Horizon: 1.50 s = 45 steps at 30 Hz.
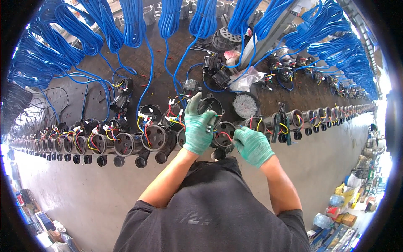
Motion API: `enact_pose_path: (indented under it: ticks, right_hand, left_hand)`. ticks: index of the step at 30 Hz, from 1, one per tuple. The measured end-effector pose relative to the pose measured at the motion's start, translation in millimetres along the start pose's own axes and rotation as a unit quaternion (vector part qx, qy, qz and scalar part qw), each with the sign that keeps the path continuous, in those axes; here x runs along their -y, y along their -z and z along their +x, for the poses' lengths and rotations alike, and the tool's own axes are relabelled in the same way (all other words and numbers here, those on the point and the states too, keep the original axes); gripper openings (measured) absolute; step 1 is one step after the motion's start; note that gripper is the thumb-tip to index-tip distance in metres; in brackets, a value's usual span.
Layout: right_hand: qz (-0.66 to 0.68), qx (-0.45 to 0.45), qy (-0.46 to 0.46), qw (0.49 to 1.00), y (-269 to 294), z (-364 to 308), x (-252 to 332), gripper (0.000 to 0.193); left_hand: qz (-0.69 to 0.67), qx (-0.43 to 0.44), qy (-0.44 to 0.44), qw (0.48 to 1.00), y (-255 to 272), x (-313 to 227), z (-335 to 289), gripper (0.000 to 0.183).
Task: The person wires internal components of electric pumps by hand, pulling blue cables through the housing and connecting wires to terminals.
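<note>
Both my hands wear green knit gloves. My left hand (199,131) is over the left side of a round black housing (225,133); its thumb and forefinger close on a thin wire (218,116) whose reddish end pokes out past the fingertips. Small white connectors show beside that hand, partly covered. At the housing's right side, my right hand (253,145) has its fingers pinched together. A red wire (226,136) curves from inside the housing to these fingertips, which hide its end. Another open black housing (210,105) lies just beyond my left hand.
A long row of black housings (123,144) with coloured wires lines the bench edge. Bundles of blue cable (203,19) hang above. A tub of small white parts (245,105) stands right of my hands, near dark-handled pliers (282,122). A metal post (268,33) rises behind.
</note>
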State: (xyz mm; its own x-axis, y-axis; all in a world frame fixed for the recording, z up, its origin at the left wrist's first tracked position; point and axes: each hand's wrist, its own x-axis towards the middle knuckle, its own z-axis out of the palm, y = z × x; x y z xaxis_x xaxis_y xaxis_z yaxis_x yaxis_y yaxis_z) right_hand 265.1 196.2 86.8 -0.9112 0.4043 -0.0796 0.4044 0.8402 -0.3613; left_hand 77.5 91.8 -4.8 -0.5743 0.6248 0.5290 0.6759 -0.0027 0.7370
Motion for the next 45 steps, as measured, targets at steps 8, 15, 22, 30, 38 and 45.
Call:
enact_pose_path:
  ticks: [8,15,22,30,38,45]
  right_hand:
    - [0.273,0.152,0.007,0.95,25,18,1,0.012]
    - [-0.011,-0.087,0.179,0.98,14,35,-1,0.02]
    - [-0.052,-0.146,0.122,0.98,-1,36,-5,0.013]
    - [0.115,-0.137,0.071,0.981,0,30,7,0.006]
    - [0.23,-0.166,0.015,0.959,-19,20,9,0.007]
    - [0.61,0.062,-0.321,0.722,-6,21,14,0.019]
  left_hand:
    - [0.084,0.075,-0.043,0.993,16,-22,-2,0.021]
    - [0.122,0.08,-0.049,0.988,16,-27,-3,0.022]
    - [0.063,0.085,0.013,0.994,6,-22,-9,0.025]
    - [0.105,0.111,-0.064,0.986,22,-30,-3,0.033]
    - [0.07,0.112,-0.094,0.987,21,-28,-3,0.03]
    - [0.059,0.11,-0.109,0.986,24,-30,-2,0.026]
